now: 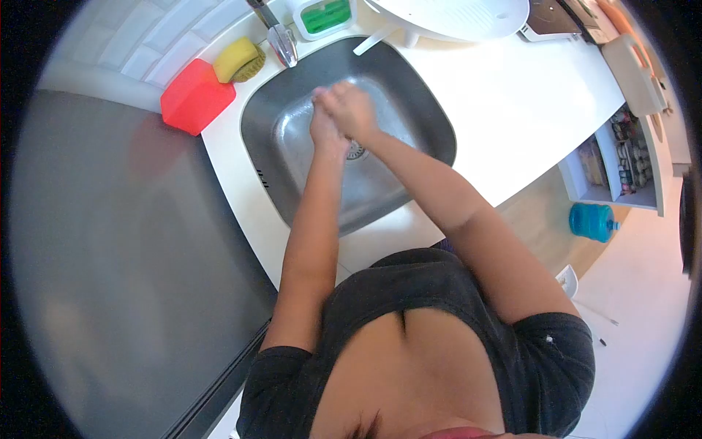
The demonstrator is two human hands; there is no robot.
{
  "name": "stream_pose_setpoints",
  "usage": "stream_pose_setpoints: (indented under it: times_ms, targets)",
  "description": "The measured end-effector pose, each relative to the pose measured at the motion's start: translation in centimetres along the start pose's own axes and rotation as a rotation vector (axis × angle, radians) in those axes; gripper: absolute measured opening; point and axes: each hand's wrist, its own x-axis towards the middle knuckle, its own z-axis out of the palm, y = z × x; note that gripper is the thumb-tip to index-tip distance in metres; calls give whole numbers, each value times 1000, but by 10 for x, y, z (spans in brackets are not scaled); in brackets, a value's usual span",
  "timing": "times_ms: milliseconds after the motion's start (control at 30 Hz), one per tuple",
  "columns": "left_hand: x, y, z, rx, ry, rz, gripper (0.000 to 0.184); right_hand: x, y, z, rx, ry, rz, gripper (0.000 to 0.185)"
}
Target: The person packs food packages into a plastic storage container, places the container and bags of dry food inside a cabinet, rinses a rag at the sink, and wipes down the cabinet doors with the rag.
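My left hand (326, 127) and my right hand (352, 110) meet over the grey metal sink (398, 186), near its middle. My right hand is closed over the fingers of my left hand. Those left fingers are mostly hidden and blurred, so their pose is unclear. No tool shows in either hand. The round drain (356, 151) lies just below them. Behind the hands the faucet (282, 45) reaches over the sink's back left rim; I cannot make out any water running from it.
A red container (196, 99) and a yellow sponge (234, 60) sit by the left rim. Behind the sink is a white tub with green contents (325, 16). A white dish rack (457, 16) stands on the white counter (504, 88). A blue water jug (592, 222) lies lower right.
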Motion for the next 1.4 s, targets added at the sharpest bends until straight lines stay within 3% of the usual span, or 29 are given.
stream_pose_setpoints:
  times_ms: [67,100,167,300,367,400,467,500,567,733,900,1133,1200,1400]
  targets:
    - [-1,13,41,134,573,-232,41,9,16,2,46,-42,253,39]
    - [2,13,24,127,570,-227,41,5,9,1,41,-42,246,39]
    - [10,14,-26,-17,133,-155,24,-6,-13,0,40,-89,5,42]
    - [18,37,-17,-83,305,-254,35,22,-15,6,-21,-205,123,43]
    - [12,61,10,-5,409,-244,33,48,8,32,54,-85,84,40]
    - [12,67,11,25,411,-216,23,65,18,44,54,-87,71,40]
    - [13,62,-11,192,392,-171,22,95,26,60,467,-314,351,37]
    - [15,61,-18,361,372,-139,22,100,18,57,469,-322,337,37]
    - [16,64,-16,421,398,-169,23,112,-2,40,1034,-381,695,40]
    - [23,62,-12,581,433,-211,22,124,-13,47,984,-330,798,29]
    - [37,55,-7,701,386,-101,22,131,-20,41,1008,-280,812,27]
    - [45,53,2,731,436,-67,28,133,-20,41,1021,-257,859,24]
    - [48,54,0,756,362,-95,36,135,-21,42,1010,-266,847,22]
    - [55,50,1,749,347,-118,35,138,-18,41,985,-268,845,22]
